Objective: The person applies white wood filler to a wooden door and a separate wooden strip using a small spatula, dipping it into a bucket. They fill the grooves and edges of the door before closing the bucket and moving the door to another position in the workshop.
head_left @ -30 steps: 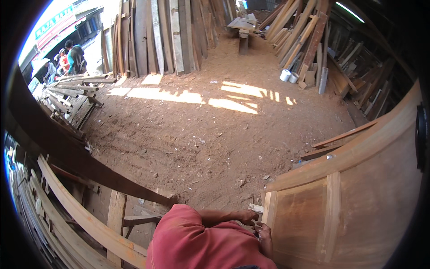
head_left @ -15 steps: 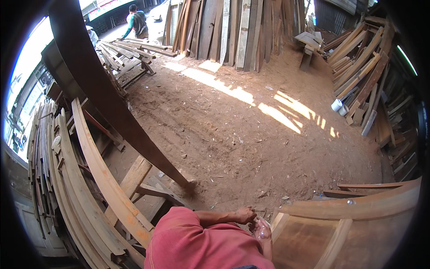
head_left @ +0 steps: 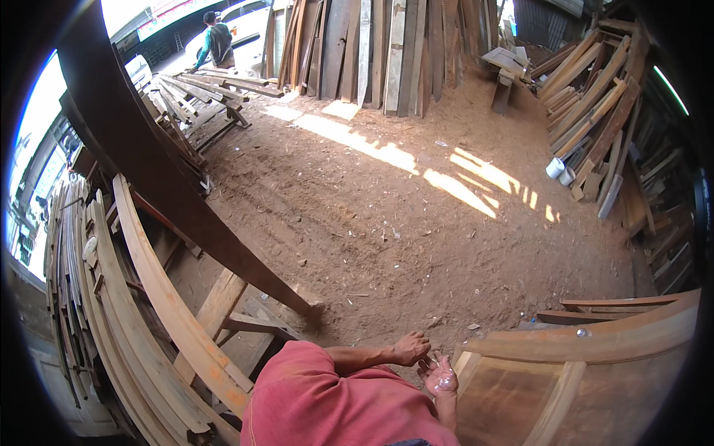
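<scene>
My left hand (head_left: 411,348) is above the dirt floor near the wood panel, its fingers curled and pinched together. Whatever it may grip is too small to make out. Just below it and to the right, my right hand (head_left: 433,372) is turned palm up with its fingers partly bent. A small, shiny clear plastic wrapper (head_left: 445,381) lies in that palm. The fingertips of both hands come close together. Right beside my right hand stands a framed brown wood panel (head_left: 520,386), with a small shiny round thing (head_left: 582,332) on its top rail.
A dark post (head_left: 178,201) slants across the left, beside long stacked boards (head_left: 141,320). Planks (head_left: 394,59) lean upright at the back, and more timber (head_left: 595,111) fills the right near white buckets (head_left: 555,168). A person (head_left: 217,43) stands beyond a lumber pile.
My left hand has risen slightly. My right palm has turned further upward, showing more of the clear wrapper. The view has shifted a little, and the far person appears lower and to the left.
</scene>
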Demonstrator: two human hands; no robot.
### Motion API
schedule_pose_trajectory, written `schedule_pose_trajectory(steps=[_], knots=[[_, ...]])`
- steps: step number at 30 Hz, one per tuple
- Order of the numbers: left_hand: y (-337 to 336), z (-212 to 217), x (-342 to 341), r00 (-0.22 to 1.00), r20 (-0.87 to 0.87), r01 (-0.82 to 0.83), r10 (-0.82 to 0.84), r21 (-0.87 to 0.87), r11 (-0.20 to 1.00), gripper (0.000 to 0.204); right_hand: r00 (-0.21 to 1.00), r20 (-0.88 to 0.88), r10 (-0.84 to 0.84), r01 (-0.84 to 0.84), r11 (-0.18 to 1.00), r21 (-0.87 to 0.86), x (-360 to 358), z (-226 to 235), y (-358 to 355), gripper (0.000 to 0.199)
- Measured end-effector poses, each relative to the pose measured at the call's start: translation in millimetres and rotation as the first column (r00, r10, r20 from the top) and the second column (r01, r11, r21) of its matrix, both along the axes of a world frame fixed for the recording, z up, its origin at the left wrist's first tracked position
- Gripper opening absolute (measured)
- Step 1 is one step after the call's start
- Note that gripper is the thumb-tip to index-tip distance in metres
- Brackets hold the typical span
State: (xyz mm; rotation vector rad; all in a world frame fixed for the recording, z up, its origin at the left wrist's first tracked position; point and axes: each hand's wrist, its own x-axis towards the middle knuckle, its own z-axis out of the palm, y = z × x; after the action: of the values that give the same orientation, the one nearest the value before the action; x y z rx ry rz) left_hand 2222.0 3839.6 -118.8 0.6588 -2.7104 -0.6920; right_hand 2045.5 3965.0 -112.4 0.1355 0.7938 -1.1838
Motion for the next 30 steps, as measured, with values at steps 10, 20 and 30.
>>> schedule_pose_trajectory(steps=[10, 20, 30], knots=[[-0.4, -8.2, 6.9, 0.999, 0.032, 0.017, -0.019, 0.064, 0.998, 0.021, 0.995, 0.008, -0.097, 0.096, 0.99, 0.102, 7.0, -19.4, 1.1, 0.046], [1.8, -29.4, 1.9, 0.996, 0.063, 0.051, -0.058, 0.116, 0.992, 0.021, 0.944, -0.143, -0.296, 0.316, 0.938, 0.144, -20.7, -20.5, 16.3, 0.038], [5.1, -55.6, 19.2, 0.996, 0.089, -0.04, 0.025, 0.174, 0.984, 0.026, 0.944, -0.191, -0.269, 0.302, 0.938, 0.17, -41.5, -41.6, 26.8, 0.032]])
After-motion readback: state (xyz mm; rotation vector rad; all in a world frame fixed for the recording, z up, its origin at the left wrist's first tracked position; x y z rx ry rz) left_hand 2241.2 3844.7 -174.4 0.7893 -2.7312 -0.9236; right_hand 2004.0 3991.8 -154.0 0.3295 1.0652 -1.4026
